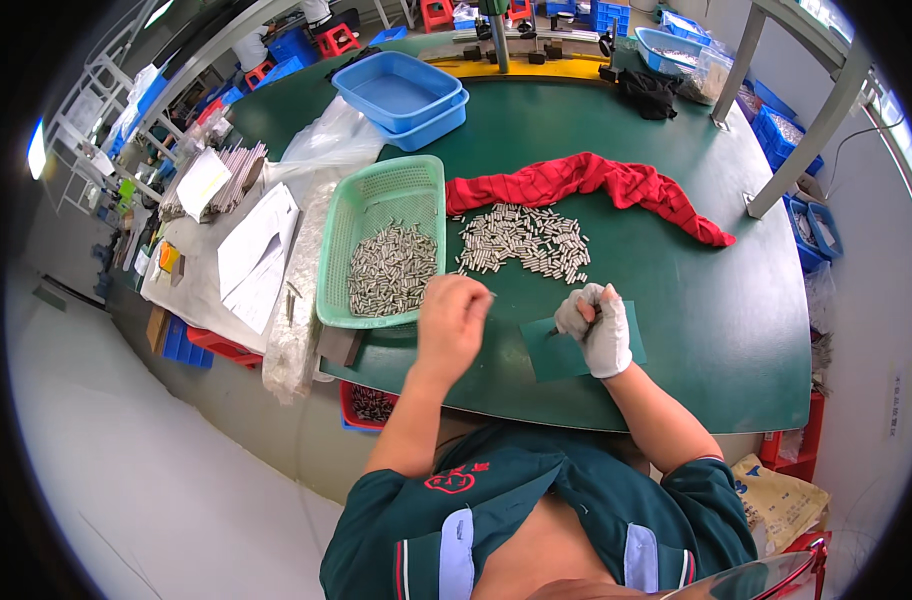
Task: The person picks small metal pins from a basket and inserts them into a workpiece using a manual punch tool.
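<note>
My bare left hand (452,322) is over the table's near edge, beside the right wall of a light green plastic basket (332,240). Its fingers are pinched together, and a small pale tip shows at them, too small to name. Many short metal pins (391,270) lie in the basket. My right hand (600,332), in a white glove that leaves some fingertips bare, is closed above a green sheet (551,358). Something small and dark shows by its fingers, but I cannot make it out. Beyond both hands, a loose pile of metal pins (524,242) lies on the table.
A crumpled red cloth (596,178) borders the pile's far side. Stacked blue trays (401,90) stand farther back. Papers (259,245) and plastic wrap lie left of the basket. A metal stand post (499,40) is at the back, and a grey frame leg (806,125) at the right.
</note>
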`<state>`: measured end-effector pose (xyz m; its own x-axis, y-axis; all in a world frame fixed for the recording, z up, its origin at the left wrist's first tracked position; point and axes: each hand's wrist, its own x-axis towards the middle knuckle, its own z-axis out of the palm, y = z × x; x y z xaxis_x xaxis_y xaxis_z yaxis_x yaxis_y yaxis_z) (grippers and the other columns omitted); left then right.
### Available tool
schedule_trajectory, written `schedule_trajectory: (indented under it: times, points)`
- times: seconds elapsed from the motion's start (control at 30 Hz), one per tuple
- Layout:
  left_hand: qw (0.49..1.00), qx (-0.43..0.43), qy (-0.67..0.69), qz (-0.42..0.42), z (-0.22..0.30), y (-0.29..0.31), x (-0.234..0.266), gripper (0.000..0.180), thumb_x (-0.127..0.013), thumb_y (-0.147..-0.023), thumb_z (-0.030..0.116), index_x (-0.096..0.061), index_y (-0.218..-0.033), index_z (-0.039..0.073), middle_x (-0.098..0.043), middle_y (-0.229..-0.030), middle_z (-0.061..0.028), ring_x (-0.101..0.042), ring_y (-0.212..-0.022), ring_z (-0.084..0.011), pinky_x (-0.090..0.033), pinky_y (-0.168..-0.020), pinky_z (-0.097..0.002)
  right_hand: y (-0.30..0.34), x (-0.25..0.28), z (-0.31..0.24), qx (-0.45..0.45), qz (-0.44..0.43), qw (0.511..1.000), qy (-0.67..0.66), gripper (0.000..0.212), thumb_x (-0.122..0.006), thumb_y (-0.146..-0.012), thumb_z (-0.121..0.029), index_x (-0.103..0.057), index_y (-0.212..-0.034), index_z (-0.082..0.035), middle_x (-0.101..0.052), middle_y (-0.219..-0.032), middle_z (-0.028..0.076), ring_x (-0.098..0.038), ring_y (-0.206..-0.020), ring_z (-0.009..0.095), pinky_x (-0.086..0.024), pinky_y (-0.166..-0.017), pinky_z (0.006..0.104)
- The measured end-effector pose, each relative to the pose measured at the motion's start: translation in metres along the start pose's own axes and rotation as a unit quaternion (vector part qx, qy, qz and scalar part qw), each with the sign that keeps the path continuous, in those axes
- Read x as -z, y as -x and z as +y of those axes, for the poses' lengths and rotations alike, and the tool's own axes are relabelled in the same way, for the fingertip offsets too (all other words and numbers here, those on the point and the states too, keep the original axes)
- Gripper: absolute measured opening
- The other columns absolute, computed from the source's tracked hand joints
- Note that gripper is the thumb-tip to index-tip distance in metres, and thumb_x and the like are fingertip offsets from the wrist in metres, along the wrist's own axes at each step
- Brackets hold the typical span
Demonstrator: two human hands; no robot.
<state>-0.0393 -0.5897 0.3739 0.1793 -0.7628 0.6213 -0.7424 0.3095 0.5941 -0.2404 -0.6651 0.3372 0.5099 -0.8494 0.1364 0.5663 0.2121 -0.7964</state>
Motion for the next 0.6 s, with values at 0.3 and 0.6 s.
schedule_trajectory:
  times: [0.3,0.6]
  points:
    - [0.962,0.001,-0.261,0.082,-0.026,-0.032,0.029,0.013,-0.066,-0.079,0.001,-0.062,-0.091,0.004,-0.061,-0.090,-0.0109,-0.056,-0.089,-0.0309,-0.045,-0.079,-0.0417,0.006,-0.002,0.004,0.028,-0.028,0.996,0.084,0.058,-0.042,-0.096,-0.060,-0.039,-0.069,-0.009,-0.038,-0.061,0.002,-0.036,-0.058,0.012,-0.032,-0.057,0.0267]
    - [0.961,-0.139,-0.026,-0.236,-0.022,-0.050,-0.089,0.015,-0.072,-0.075,0.010,-0.067,-0.089,0.009,-0.062,-0.095,-0.0048,-0.057,-0.096,-0.0269,-0.046,-0.083,-0.0399,0.023,-0.006,-0.002,0.032,-0.134,0.959,0.247,0.058,-0.049,-0.095,-0.058,-0.050,-0.078,-0.002,-0.044,-0.068,0.003,-0.042,-0.063,0.012,-0.037,-0.058,0.0274]
